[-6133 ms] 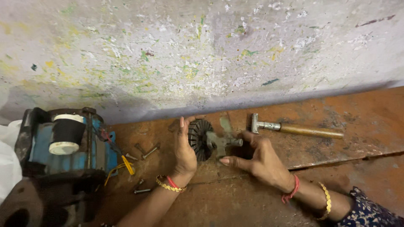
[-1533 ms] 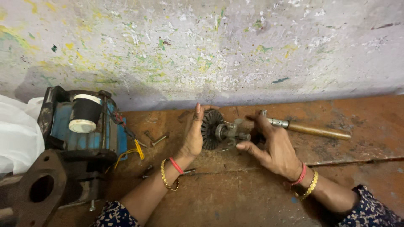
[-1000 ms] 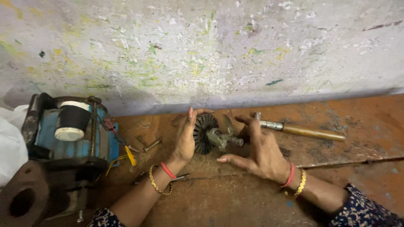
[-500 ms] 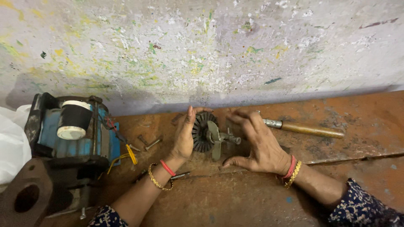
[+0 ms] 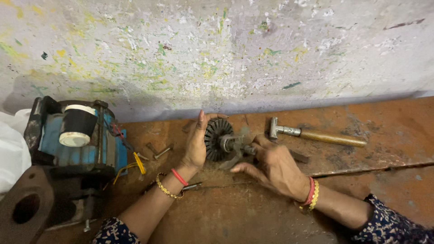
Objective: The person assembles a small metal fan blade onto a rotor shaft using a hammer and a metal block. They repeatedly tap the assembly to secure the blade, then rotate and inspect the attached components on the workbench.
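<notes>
Head view, single frame. Observed on a rust-brown metal work surface (image 5: pixel 361 190) set against a paint-spattered pale wall (image 5: pixel 226 49): a dark, ribbed, disc-shaped fan rotor on a short steel shaft (image 5: pixel 219 140), lying on its side with the shaft pointing to the right.

Left hand (image 5: pixel 196 144): held upright, palm flat against the left face of the rotor, fingers straight and pressed together, thumb curled over the top rim. Nothing is enclosed; the hand is open and used as a stop.

Right hand (image 5: pixel 275 165): placed over the shaft end, fingers curled down around it. Shaft tip is hidden beneath the fingers, so the exact grip cannot be resolved, though contact with the shaft is seen. Red and gold bangles are worn on both wrists.

Noted nearby: a small steel-headed hammer with a wooden handle (image 5: pixel 316 134), lying just beyond the right hand, head toward the rotor, not touched. A blue electric motor housing with a black-and-white cylindrical capacitor on top (image 5: pixel 74 135) is positioned well to the left, yellow and red wires trailing from it. Loose bolts (image 5: pixel 160 151) are scattered between the motor and the left hand.
</notes>
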